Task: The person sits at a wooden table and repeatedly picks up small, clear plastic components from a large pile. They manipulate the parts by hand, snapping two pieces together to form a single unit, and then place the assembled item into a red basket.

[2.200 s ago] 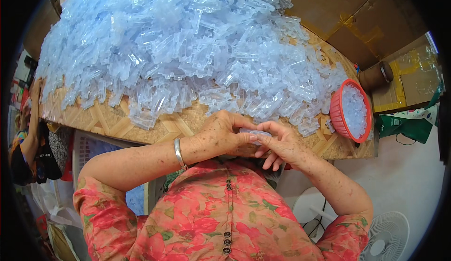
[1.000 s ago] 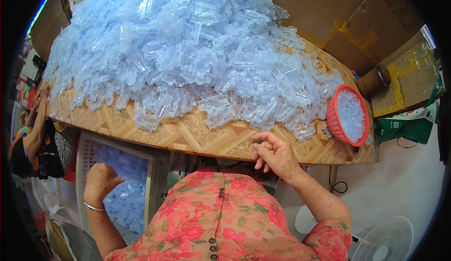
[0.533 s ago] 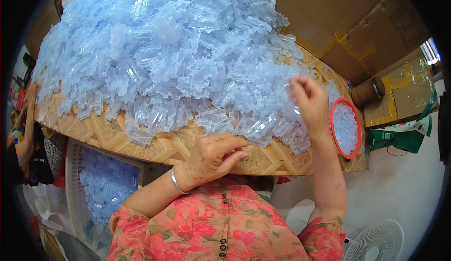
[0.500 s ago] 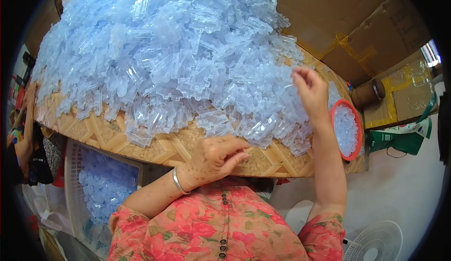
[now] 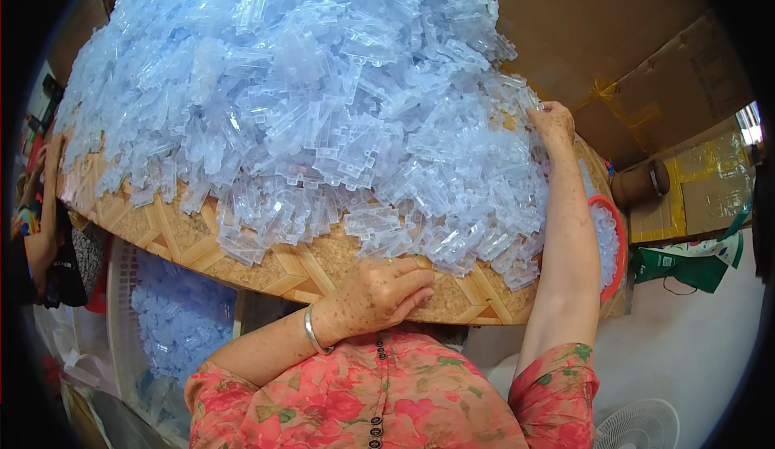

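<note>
Heaping across our woven table (image 5: pixel 299 271), the pile of clear blue plastic parts (image 5: pixel 323 118) fills the picture from nine o'clock round to two. Our right hand (image 5: pixel 553 122) reaches up at two o'clock, fingertips pinched narrowly on pieces at the pile's edge. Our left hand (image 5: pixel 379 291) rests loosely curled on the table rim at six o'clock — holding nothing. A red basket (image 5: pixel 617 243) sits at three o'clock; a white crate (image 5: pixel 121 312) of parts sits below at eight.

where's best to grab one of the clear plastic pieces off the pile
Probably a loose clear plastic piece at the near edge of the pile, pinched by its long sides from the front: those lie flat on the woven table, untangled from the heap.
</note>
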The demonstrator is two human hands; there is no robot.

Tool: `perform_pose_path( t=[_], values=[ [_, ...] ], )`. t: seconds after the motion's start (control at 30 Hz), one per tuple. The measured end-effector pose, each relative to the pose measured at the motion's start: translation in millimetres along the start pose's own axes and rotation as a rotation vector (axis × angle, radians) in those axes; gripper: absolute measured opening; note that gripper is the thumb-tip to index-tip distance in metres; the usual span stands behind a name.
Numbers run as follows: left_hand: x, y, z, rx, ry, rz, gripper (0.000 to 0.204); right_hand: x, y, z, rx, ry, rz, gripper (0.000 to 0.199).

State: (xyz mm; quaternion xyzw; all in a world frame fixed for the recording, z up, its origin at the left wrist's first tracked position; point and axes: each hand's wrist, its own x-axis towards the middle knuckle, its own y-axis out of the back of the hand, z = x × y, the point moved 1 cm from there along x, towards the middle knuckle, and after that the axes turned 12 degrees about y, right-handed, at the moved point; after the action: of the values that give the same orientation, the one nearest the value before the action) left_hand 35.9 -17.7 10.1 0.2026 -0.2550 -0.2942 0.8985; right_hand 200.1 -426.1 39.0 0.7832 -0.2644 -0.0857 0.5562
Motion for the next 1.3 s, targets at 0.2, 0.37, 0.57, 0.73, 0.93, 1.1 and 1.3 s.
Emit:
perform_pose_path(
  t=[0.2, 0.37, 0.57, 0.73, 0.93, 1.1, 1.3],
  values=[
    [-0.1, -0.6, 2.2, 0.003, 0.016, 0.045, 0.017, -71.2, 23.8, -33.2, 0.86, 0.1, 0.12, 0.043],
    [-1.8, 0.1, 9.1, -0.137, 0.11, 0.139, 0.031, -212.4, 47.4, -76.4, 1.194, 0.2, -0.046, 0.042],
    [-11.6, -16.8, 17.9, -0.724, 0.364, 0.066, 0.056, -327.7, 52.0, -75.5, 1.195, 0.045, -0.329, 0.042],
    [-20.3, -16.6, 24.7, -0.748, 0.519, -0.208, 0.052, -343.1, 46.6, -61.2, 0.897, 0.311, -0.195, 0.042],
    [-23.9, -20.4, 27.8, -0.768, 0.599, -0.231, 0.048, -347.7, 33.4, -51.8, 1.061, 0.279, -0.188, 0.039],
    [-24.3, -21.0, 29.7, -0.937, 0.687, -0.139, 0.039, -346.3, 29.3, -39.6, 1.028, 0.241, -0.035, 0.035],
    [-25.2, -15.0, 24.1, -1.005, 0.765, -0.093, 0.037, -326.4, 32.8, -53.2, 0.29, 0.605, 0.232, 0.05]
  ],
)
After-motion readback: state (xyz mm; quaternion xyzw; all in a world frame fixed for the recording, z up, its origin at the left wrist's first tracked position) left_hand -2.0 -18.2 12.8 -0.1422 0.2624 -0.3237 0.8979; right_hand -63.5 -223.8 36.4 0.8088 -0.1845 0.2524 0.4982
